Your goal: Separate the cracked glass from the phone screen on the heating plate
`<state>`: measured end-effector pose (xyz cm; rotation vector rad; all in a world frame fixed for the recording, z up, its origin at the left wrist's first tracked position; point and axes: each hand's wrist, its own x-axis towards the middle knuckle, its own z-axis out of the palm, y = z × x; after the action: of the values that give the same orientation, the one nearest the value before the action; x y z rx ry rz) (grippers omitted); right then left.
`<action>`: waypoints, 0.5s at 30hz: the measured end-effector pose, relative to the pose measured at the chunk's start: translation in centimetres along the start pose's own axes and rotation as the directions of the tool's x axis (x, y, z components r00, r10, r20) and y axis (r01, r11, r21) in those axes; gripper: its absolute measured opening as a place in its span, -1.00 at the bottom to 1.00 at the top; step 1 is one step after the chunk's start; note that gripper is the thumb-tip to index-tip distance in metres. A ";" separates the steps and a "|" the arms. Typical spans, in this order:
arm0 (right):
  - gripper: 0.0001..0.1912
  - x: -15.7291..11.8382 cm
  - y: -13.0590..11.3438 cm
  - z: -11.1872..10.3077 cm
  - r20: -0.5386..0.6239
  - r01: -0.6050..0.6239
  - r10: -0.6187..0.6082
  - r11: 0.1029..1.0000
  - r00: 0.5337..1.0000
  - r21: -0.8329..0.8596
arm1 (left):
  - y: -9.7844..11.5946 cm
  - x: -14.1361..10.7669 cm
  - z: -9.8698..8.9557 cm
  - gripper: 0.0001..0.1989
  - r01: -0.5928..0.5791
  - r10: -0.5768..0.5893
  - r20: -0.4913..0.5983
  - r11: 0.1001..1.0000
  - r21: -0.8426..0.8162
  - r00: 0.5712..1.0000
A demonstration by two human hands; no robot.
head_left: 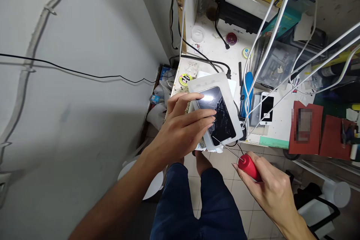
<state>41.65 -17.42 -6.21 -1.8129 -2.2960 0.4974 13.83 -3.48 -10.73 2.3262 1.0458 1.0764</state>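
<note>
A phone screen (pixel 225 120), dark with a crazed or smeared surface, rests on a light grey flat plate (pixel 229 90) at the near edge of the white bench. My left hand (pixel 182 123) lies over its left side, fingers stretched out and fingertips on the glass. In my right hand (pixel 270 180) is a red-handled screwdriver (pixel 249 167) with a thin metal shaft, fingers wrapped round the handle. Its tip meets the lower left part of the screen, just below my left fingertips.
White cables (pixel 277 26) hang across the bench's right side. A blue tool (pixel 246 95), a white phone (pixel 266 108) and red mats (pixel 305 125) lie to the right. A clear plastic box (pixel 277 62) stands behind. A grey wall (pixel 84 101) rises at left.
</note>
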 end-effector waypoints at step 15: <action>-0.73 -0.3 -0.1 -0.2 0.010 0.028 -0.028 1.000 1.000 -0.010 | 0.0 0.1 0.0 -0.69 0.003 -0.003 -0.001 1.000 0.006 1.000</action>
<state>41.65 -17.68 -5.98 -1.7848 -2.3310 0.4918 13.85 -3.38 -10.66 2.3280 1.0538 1.0755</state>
